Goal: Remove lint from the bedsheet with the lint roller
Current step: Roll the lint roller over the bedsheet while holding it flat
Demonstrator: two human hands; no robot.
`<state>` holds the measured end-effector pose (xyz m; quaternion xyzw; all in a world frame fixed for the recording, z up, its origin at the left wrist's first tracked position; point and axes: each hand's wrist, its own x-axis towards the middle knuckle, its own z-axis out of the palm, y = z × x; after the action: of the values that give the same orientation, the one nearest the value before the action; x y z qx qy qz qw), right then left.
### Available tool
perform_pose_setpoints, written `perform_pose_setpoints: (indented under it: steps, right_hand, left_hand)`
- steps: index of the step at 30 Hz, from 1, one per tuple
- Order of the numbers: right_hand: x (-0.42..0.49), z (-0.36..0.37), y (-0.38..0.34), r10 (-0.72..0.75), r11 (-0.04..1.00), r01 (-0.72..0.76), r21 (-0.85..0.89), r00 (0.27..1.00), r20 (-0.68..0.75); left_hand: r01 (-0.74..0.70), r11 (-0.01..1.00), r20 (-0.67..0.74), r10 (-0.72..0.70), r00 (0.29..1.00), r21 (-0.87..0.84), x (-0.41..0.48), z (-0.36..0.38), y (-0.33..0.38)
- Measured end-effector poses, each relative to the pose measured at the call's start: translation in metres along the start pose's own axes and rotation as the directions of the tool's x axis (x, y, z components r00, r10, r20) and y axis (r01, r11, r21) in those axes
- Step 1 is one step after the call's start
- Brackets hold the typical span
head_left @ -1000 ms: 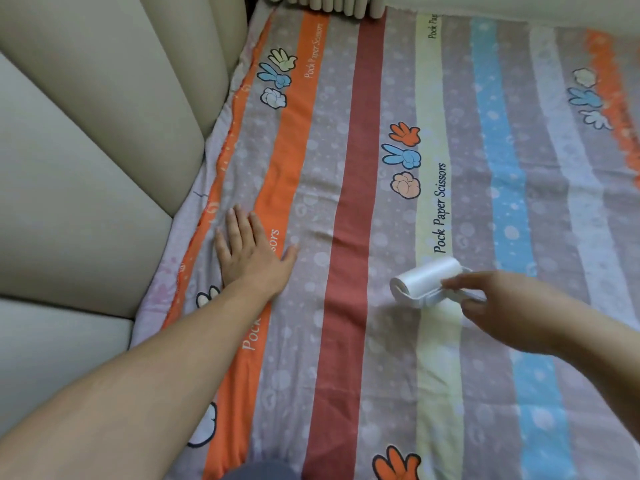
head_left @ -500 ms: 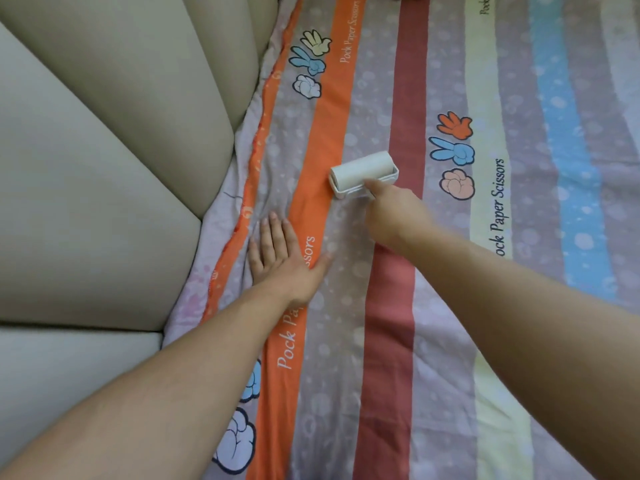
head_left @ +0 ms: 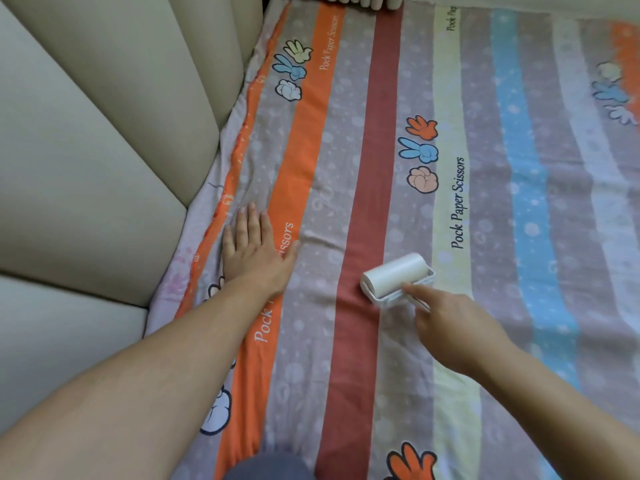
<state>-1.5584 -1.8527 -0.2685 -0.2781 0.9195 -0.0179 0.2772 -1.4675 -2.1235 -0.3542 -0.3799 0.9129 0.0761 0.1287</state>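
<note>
Head view: our flat left hand pins the striped bedsheet; our right hand grips the lint roller, seemingly mid-pass. Next, probably, another strip alongside.

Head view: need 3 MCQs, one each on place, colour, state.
1. Where is the lint roller? A. on the blue stripe B. beside the red stripe C. on the cushion
2. Roller colour? A. white B. black C. green
3. Left hand? A. gripping the roller B. raised fist C. flat on the bedsheet
Key: 1 B, its drum overlaps the red stripe's right edge; 2 A, drum and frame are white; 3 C, fingers straight, palm down, while the right hand holds the roller.
</note>
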Motion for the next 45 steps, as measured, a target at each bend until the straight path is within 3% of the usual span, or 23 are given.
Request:
perform_pose_setpoints:
  steps: [5, 9, 16, 22, 31, 37, 43, 45]
  right_hand:
    - [-0.029, -0.044, 0.008, 0.038, 0.999, -0.034, -0.034, 0.989, 0.142]
    - [-0.017, -0.074, -0.013, 0.018, 0.998, -0.018, 0.058, 1.000, -0.012]
    - [0.103, -0.062, -0.119, -0.169, 0.972, 0.199, 0.124, 0.962, -0.215]
    - [0.174, -0.051, -0.173, -0.134, 0.979, 0.147, 0.138, 0.986, -0.097]
    - [0.095, -0.010, -0.100, -0.189, 0.980, 0.193, 0.046, 0.979, -0.082]
    - [0.022, -0.002, -0.047, -0.108, 0.994, 0.108, -0.005, 0.994, 0.027]
    - [-0.014, -0.043, -0.028, -0.027, 0.990, 0.053, -0.127, 0.979, 0.203]
    - [-0.016, -0.063, -0.039, -0.045, 0.989, 0.067, -0.135, 0.986, 0.158]
  left_hand:
    - [0.046, 0.999, -0.059, -0.047, 0.997, -0.016, -0.013, 0.002, -0.013]
    - [0.085, 0.996, -0.093, -0.088, 0.992, -0.039, -0.021, 0.005, -0.019]
    - [0.087, 0.994, 0.012, -0.087, 0.996, -0.070, -0.009, 0.009, -0.024]
    - [0.113, 0.992, 0.159, -0.103, 0.982, -0.053, 0.004, 0.014, -0.025]
    - [0.120, 0.991, 0.210, -0.105, 0.972, -0.060, 0.005, 0.007, -0.024]
    - [0.090, 0.992, 0.143, -0.078, 0.987, -0.085, -0.010, -0.004, -0.025]
    - [0.117, 0.991, 0.172, -0.105, 0.980, -0.064, -0.024, -0.011, -0.038]
    - [0.107, 0.993, 0.183, -0.096, 0.978, -0.049, -0.024, -0.010, -0.042]
